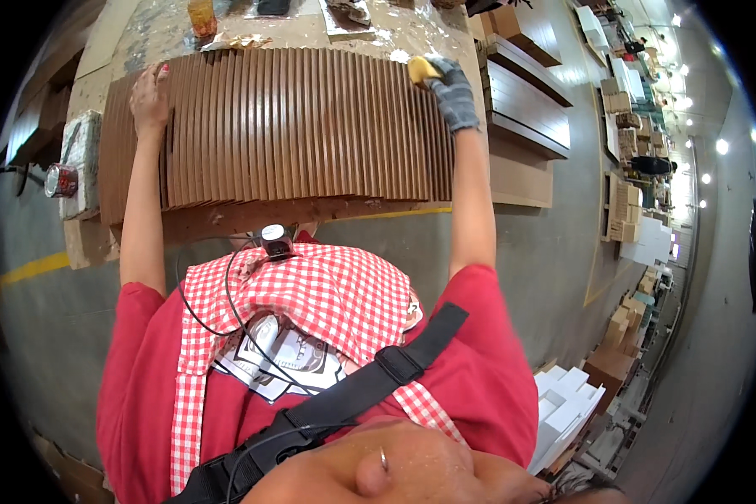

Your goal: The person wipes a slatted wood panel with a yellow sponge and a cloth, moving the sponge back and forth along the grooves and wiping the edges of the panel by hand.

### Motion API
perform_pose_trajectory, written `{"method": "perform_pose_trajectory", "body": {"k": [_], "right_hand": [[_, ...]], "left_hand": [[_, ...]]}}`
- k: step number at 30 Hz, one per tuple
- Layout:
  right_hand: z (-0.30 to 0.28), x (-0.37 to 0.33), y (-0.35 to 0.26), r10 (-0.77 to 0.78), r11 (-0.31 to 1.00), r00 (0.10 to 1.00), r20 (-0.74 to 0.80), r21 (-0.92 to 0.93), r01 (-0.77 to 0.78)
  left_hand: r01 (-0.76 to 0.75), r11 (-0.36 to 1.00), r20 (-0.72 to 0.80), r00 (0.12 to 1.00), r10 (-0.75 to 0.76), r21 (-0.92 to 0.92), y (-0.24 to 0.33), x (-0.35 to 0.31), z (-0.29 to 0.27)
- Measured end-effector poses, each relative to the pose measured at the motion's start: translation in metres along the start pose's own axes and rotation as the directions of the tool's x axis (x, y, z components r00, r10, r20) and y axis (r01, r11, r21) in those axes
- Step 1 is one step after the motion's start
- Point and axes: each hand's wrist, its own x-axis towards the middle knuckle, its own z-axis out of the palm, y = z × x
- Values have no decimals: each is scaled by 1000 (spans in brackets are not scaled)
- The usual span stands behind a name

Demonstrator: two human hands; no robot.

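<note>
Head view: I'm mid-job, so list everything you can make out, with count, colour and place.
Slats: many, brown, side by side across the bench
Sponge: one, yellow, far right corner of the slats
Bench: one, tan with pale stains, under the slats
Jar: one, amber, beyond the slats, left
Can: one, red and silver, left of the slats
Panels: several, brown, right of the bench
Boxes: many, mostly tan, far right
Apron: one, red-white check, on the wearer
Strap: one, black, across the chest
Left hand: one, bare, on the slats' left part
Right hand: one, grey glove, sponge in its grip
</note>
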Motion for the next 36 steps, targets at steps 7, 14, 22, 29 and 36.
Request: {"method": "perform_pose_trajectory", "body": {"k": [7, 14, 22, 29, 36], "right_hand": [[25, 25, -17, 22, 956, 991, 131, -292, 17], [-5, -24, -51, 218, 963, 924, 315, -224, -151], [24, 11, -16, 1, 957, 996, 93, -287, 26], [12, -72, -85, 394, 910, 892, 221, -226, -346], [-18, -202, -110, 244, 960, 941, 234, -192, -202]], "left_hand": [[31, 997, -29, 999, -33, -70, 9, -7, -11], [55, 995, -26, 998, -57, -79, 16, -18, -24], [-13, 998, 15, 1000, 14, -60, 5, -5, 6], [-68, 998, -20, 997, 68, -8, -30, -4, 7], [-217, 965, -35, 974, 224, 144, -48, -5, 23]]}}
